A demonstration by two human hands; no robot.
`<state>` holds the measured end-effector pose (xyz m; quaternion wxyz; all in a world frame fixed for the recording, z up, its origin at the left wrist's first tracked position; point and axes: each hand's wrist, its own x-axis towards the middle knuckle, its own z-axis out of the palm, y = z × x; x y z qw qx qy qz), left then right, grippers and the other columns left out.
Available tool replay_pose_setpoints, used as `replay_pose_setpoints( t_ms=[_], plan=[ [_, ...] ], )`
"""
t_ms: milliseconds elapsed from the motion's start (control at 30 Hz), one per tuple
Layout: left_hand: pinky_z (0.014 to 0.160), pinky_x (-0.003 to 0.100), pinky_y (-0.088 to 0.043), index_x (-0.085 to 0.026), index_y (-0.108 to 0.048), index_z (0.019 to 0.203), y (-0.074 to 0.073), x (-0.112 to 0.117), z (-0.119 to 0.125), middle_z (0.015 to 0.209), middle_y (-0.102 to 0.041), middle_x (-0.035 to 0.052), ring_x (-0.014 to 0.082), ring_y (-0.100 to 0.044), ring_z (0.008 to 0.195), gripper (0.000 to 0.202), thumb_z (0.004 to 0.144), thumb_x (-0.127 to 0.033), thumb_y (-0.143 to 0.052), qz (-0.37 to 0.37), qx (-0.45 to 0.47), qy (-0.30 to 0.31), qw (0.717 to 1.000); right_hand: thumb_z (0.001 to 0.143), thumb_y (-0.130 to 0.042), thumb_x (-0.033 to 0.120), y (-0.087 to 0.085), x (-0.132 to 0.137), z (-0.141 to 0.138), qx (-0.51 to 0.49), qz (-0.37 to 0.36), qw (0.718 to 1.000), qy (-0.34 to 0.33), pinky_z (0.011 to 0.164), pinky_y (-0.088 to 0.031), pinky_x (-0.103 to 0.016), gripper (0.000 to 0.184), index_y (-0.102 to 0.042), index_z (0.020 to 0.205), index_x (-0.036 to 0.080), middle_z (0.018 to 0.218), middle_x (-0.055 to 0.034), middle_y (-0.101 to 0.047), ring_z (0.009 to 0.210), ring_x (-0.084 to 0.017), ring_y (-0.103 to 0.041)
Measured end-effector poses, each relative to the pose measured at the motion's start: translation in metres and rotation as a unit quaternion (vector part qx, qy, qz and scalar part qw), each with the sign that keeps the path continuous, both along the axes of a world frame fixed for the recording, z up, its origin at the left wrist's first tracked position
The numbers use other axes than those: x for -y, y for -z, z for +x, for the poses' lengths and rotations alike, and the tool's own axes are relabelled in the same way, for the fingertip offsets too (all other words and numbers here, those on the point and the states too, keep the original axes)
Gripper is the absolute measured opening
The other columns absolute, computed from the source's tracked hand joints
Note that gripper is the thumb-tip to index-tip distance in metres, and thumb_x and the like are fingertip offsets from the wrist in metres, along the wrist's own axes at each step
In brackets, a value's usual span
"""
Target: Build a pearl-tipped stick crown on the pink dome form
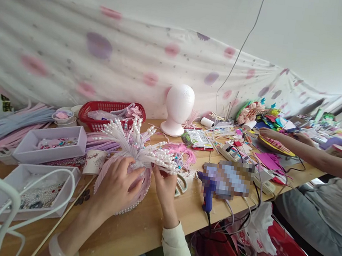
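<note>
A pink headpiece [138, 182] edged with pearls lies on the wooden table [132, 232], with a fan of white pearl-tipped sprays [134, 140] rising from it. My left hand [115, 188] lies over the headpiece's left side, fingers curled against it. My right hand [165, 184] pinches the base of the pearl sprays at the headpiece's right edge. A pale bangle [60, 252] sits on my left wrist.
Two white trays [50, 145] with beads stand at the left, a red basket [110, 113] and a white foam head [178, 108] behind. A blue glue gun [209, 187] and scissors [181, 184] lie at the right. Another person's arms [297, 146] work at the far right.
</note>
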<state>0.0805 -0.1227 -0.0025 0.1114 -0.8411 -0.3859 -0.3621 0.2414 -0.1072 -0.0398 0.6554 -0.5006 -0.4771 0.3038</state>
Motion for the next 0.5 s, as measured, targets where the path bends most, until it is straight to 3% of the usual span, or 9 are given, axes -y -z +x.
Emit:
replay_pose_setpoints(
  t_ms=[167,333,400,500],
  plan=[
    [0.085,0.038,-0.053,-0.019,-0.060,0.107,-0.015,-0.001,0.006,0.101,-0.057,0.0076,0.0218,-0.060,0.095,0.019,0.091,-0.011,-0.054,0.035,0.078,-0.005,0.996,0.074,-0.070,0.031,-0.001,0.001,-0.001,-0.099,-0.029,0.995,-0.013,0.075,-0.054,-0.033,0.018,-0.074,0.083,0.017,0.085,-0.0062,-0.077,0.079,-0.022,-0.069],
    [0.102,0.054,-0.041,-0.021,-0.052,0.132,-0.033,-0.004,0.019,0.134,-0.048,0.0178,0.0332,-0.049,0.124,0.046,0.088,-0.010,-0.060,0.102,-0.021,-0.033,0.994,0.072,-0.072,0.035,0.002,-0.001,0.002,-0.118,-0.052,0.992,-0.018,0.064,-0.053,-0.030,0.021,-0.073,0.080,0.016,0.070,-0.0046,-0.072,0.067,-0.019,-0.063],
    [0.106,0.060,-0.035,-0.025,-0.052,0.133,-0.041,-0.009,0.027,0.143,-0.043,0.0179,0.0353,-0.044,0.131,0.048,0.089,-0.009,-0.059,0.105,-0.067,-0.019,0.992,0.072,-0.069,0.035,0.005,-0.003,0.003,-0.108,-0.050,0.993,-0.016,0.059,-0.051,-0.028,0.021,-0.072,0.077,0.015,0.065,-0.0037,-0.069,0.063,-0.017,-0.061],
    [0.109,0.065,-0.027,-0.028,-0.059,0.128,-0.053,-0.019,0.041,0.144,-0.050,0.0139,0.0359,-0.040,0.136,0.042,0.090,-0.010,-0.056,0.100,-0.120,-0.003,0.988,0.072,-0.067,0.037,0.009,-0.007,0.004,-0.091,-0.038,0.995,-0.016,0.055,-0.049,-0.026,0.022,-0.071,0.075,0.015,0.060,-0.0030,-0.066,0.059,-0.016,-0.059]
  ],
)
